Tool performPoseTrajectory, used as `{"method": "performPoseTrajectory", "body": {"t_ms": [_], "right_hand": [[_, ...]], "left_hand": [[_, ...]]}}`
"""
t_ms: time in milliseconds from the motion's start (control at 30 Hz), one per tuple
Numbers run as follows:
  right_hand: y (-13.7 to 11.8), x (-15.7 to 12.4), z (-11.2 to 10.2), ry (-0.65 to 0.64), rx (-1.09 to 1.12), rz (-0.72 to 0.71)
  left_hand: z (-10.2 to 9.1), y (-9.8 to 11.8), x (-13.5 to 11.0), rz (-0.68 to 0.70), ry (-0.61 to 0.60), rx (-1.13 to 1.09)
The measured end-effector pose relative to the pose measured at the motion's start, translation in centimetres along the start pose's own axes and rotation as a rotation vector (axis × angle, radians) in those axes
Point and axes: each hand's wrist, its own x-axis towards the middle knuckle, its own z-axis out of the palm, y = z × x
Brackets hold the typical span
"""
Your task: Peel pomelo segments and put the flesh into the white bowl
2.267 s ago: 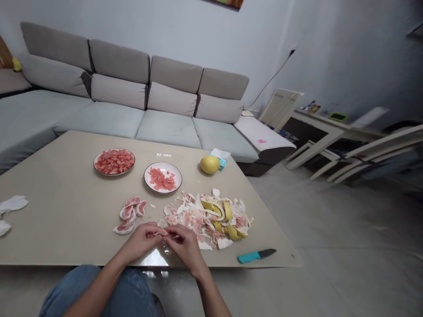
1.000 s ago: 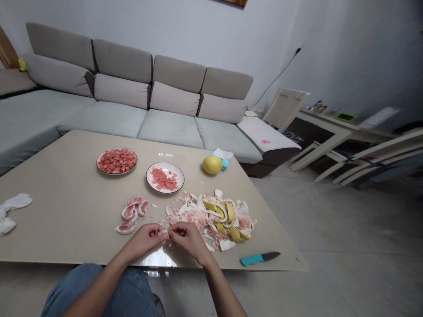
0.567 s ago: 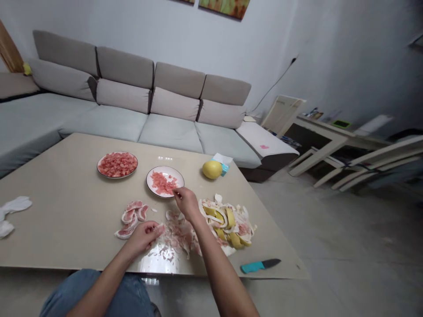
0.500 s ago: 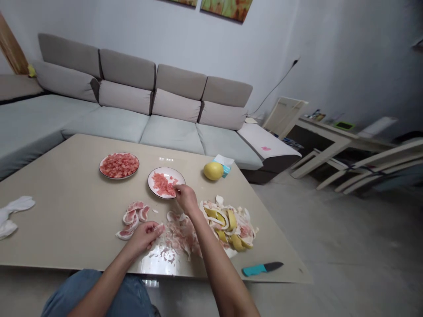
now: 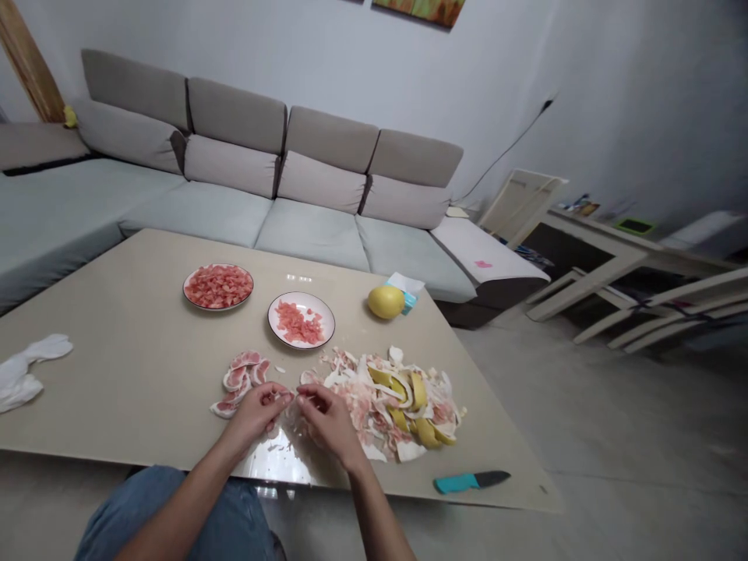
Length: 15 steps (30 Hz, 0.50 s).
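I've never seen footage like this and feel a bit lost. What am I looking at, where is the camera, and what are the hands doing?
There is no machine here: a person wears a camera on the head, looking down at their own bare hands. The left hand and right hand meet at the near edge of a beige table, pinching a small piece of pink fruit between their fingers. On the table lie unpeeled segments, a pile of peel scraps, two plates of pink flesh, a whole yellow fruit, a teal-handled knife and a white cloth. A grey sofa stands behind.
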Motion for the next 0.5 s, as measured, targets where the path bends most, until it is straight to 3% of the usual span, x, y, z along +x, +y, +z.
{"method": "performPoseTrajectory", "body": {"t_ms": [100, 300, 433, 500], "right_hand": [[-0.1, -1.9, 1.1, 0.057, 0.172, 0.049], [0.1, -1.9, 1.6, 0.124, 0.178, 0.076], [0.4, -2.2, 1.2, 0.086, 0.085, 0.057], [0.5, -2.5, 1.0, 0.045, 0.011, 0.030]], "left_hand": [[0.1, 0.0, -0.3, -0.003, -0.047, 0.013], [0.1, 0.2, -0.5, 0.010, -0.070, 0.133], [-0.2, 0.4, -0.2, 0.238, 0.045, 0.286], [-0.4, 0.3, -0.1, 0.313, 0.025, 0.337]]}}
